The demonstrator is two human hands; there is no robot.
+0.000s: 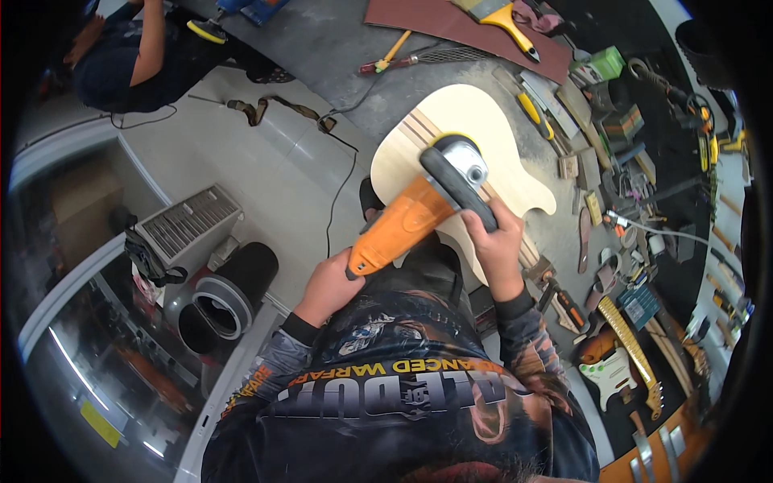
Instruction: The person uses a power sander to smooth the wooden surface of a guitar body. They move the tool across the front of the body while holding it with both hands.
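Observation:
An orange power polisher [394, 221] with a silver head and a yellow-rimmed pad rests over a pale, unfinished wooden guitar body [507, 173] that has darker stripes along its middle. My left hand [322, 286] is closed round the tool's rear end, low at the centre-left. My right hand [498, 241] grips the black front loop handle [443, 177], just right of the tool's body. The pad's contact with the wood is mostly hidden beneath the head. The guitar's lower part is partly covered by the tool and my right hand.
A grey workbench [322, 44] holds a brush [507, 28], wood blocks and several tools along the right. A small electric guitar [604, 370] lies lower right. A co-worker's arm [149, 52] is upper left; black cylinders [241, 282] and a ribbed grey unit [185, 225] stand left.

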